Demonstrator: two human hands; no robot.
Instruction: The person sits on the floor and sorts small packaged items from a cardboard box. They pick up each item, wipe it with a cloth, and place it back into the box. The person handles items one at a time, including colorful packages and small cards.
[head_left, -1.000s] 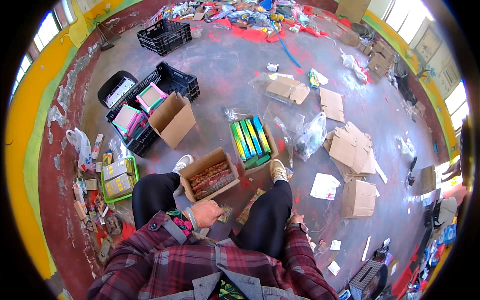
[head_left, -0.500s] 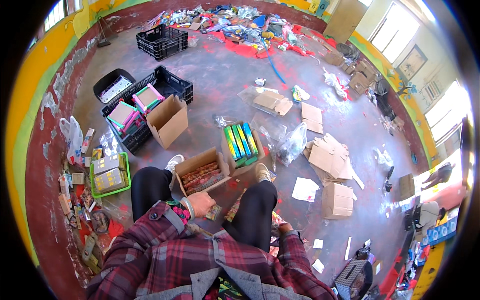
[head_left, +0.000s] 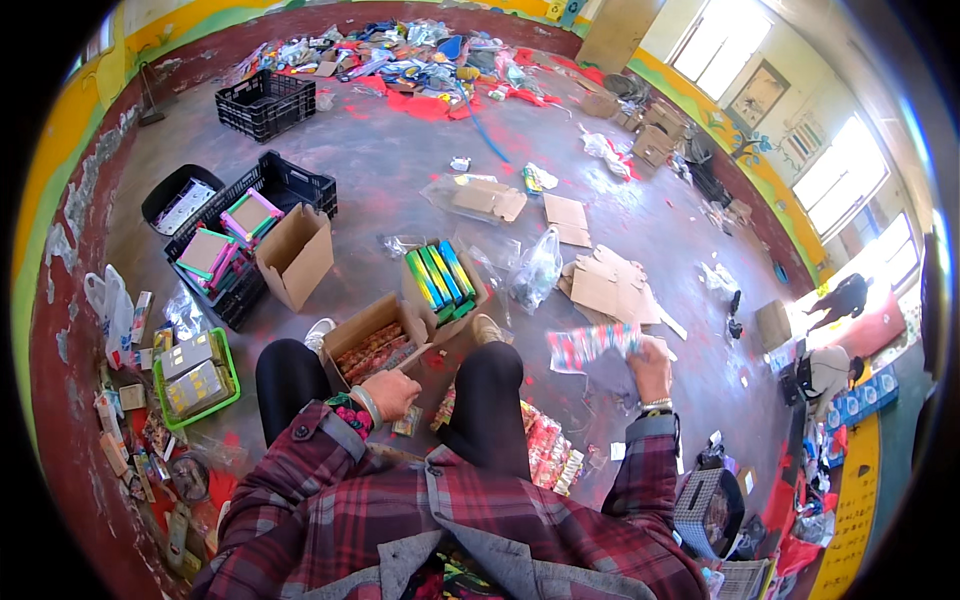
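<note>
Patterned strip (head_left: 588, 347), blurred, pinched at one end by right grip (head_left: 652, 370), extending leftward, left grip (head_left: 392, 394) curled, contents unclear

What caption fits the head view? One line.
Right hand holds a colourful strip; left hand near an open carton.

Grey, red-stained floor (head_left: 400, 170), bearing flattened brown cardboard sheets (head_left: 606, 282) at three o'clock and glossy red-patterned packets (head_left: 548, 446) at five o'clock.
</note>
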